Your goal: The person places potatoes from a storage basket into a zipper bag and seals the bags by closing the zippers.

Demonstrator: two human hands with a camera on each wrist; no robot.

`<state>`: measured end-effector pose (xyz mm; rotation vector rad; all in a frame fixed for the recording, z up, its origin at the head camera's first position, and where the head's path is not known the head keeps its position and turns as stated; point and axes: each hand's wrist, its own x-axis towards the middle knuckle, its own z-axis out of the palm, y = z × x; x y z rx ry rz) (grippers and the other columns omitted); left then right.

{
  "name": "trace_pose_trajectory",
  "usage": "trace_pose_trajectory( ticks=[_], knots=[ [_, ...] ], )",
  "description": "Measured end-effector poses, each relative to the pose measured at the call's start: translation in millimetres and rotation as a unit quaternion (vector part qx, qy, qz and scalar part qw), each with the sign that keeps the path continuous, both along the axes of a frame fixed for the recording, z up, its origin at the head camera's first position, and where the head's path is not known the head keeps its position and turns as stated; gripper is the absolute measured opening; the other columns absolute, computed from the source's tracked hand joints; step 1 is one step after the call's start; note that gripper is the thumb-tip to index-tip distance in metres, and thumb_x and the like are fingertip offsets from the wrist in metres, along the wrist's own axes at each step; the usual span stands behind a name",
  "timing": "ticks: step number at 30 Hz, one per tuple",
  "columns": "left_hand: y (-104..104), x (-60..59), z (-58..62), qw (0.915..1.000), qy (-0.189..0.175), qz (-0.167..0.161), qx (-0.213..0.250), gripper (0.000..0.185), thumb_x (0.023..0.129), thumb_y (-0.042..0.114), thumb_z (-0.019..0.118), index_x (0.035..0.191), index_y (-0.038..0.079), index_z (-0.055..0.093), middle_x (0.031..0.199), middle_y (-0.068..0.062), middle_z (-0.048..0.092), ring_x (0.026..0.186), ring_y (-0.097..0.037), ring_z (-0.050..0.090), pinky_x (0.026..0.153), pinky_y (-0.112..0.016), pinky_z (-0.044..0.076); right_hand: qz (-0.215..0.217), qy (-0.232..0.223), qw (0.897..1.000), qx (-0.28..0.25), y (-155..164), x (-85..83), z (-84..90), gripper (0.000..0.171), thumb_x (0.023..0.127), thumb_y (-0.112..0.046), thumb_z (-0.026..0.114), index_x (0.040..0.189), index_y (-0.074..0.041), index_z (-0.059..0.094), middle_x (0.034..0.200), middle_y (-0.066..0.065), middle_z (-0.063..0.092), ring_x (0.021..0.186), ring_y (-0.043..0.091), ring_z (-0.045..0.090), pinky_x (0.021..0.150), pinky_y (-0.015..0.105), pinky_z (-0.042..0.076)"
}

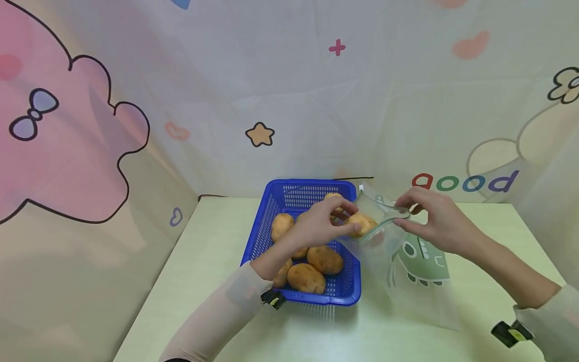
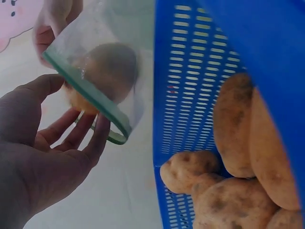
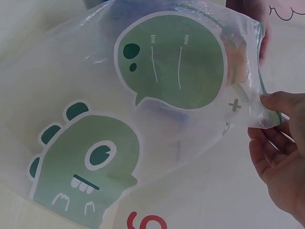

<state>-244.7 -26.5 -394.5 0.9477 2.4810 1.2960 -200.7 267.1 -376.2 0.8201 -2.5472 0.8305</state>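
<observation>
on the pale green table (image 1: 217, 281), right of the blue basket (image 1: 271, 201), a clear zip bag (image 1: 407, 271) printed with a green monster lies with its mouth lifted toward the basket. the right hand (image 1: 441, 221) pinches the bag's green-edged rim between thumb and fingers, holding the mouth open; the right wrist view shows the thumb and fingers closed on a fold of the plastic at the rim. the left hand (image 1: 323, 221) reaches over the basket's right wall to the mouth, where one potato (image 1: 362, 223) sits just at the opening, partly inside. in the left wrist view the fingers (image 2: 81, 133) are spread and nearly straight under the potato, touching or just beside it rather than wrapped round it, so the hand looks to be letting go or nudging it in. my reading is that the bagging is at an early stage: this potato is the only one seen at the bag, and it is not fully down in it. several potatoes (image 1: 312, 271) remain in the basket, heaped toward its near end, with another at the far side, partly hidden behind the left hand. the bag's zip is unsealed.
</observation>
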Motion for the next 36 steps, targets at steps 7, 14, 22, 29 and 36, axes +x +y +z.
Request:
trace_pose_trajectory(
  ticks=[7,14,22,29,36],
  knots=[
    [-16,1.4,-9.6,0.9987,0.011,0.004,0.050,0.043,0.099,0.031,0.078,0.134,0.010,0.066,0.131,-0.008,0.069,0.118,-0.025,0.068,0.097,-0.034,0.059,0.011,0.003,1.000,-0.005,0,-0.6,-4.7,0.033,0.083,-0.003,0.090,0.109,-0.009,0.072,0.100,-0.004,0.073,0.086,0.013,0.069,0.078,0.014,0.054],
    [-48,8.1,-34.3,0.9990,-0.009,0.030,0.030,0.050,0.097,0.028,0.081,0.139,0.010,0.061,0.139,-0.005,0.064,0.129,-0.024,0.060,0.108,-0.045,0.052,0.016,0.012,1.000,-0.007,0,-0.8,-7.5,0.032,0.082,-0.003,0.090,0.108,-0.010,0.072,0.101,-0.005,0.073,0.086,0.013,0.068,0.079,0.013,0.054],
    [-61,9.1,-71.4,0.9987,-0.005,0.017,-0.047,0.064,0.093,0.030,0.085,0.147,0.009,0.057,0.148,-0.004,0.060,0.140,-0.024,0.054,0.116,-0.041,0.045,0.010,0.010,1.000,-0.006,5,1.5,-8.4,0.033,0.082,-0.005,0.091,0.109,-0.010,0.072,0.102,-0.004,0.073,0.086,0.014,0.069,0.078,0.013,0.053],
    [-53,5.7,-77.8,0.9902,0.029,-0.017,-0.136,0.070,0.091,0.028,0.087,0.150,0.006,0.055,0.152,-0.005,0.057,0.143,-0.023,0.051,0.118,-0.035,0.042,0.005,-0.003,1.000,-0.005,3,3.7,-7.6,0.031,0.083,-0.005,0.090,0.108,-0.010,0.072,0.101,-0.004,0.072,0.087,0.013,0.068,0.078,0.014,0.055],
    [-43,10.0,-79.1,0.9691,0.091,-0.025,-0.228,0.060,0.091,0.026,0.086,0.141,0.005,0.062,0.140,-0.006,0.062,0.134,-0.020,0.056,0.115,-0.032,0.044,0.005,-0.001,1.000,-0.004,5,3.5,-8.9,0.032,0.083,-0.004,0.091,0.109,-0.010,0.072,0.101,-0.004,0.072,0.087,0.013,0.068,0.078,0.015,0.056]
  ],
)
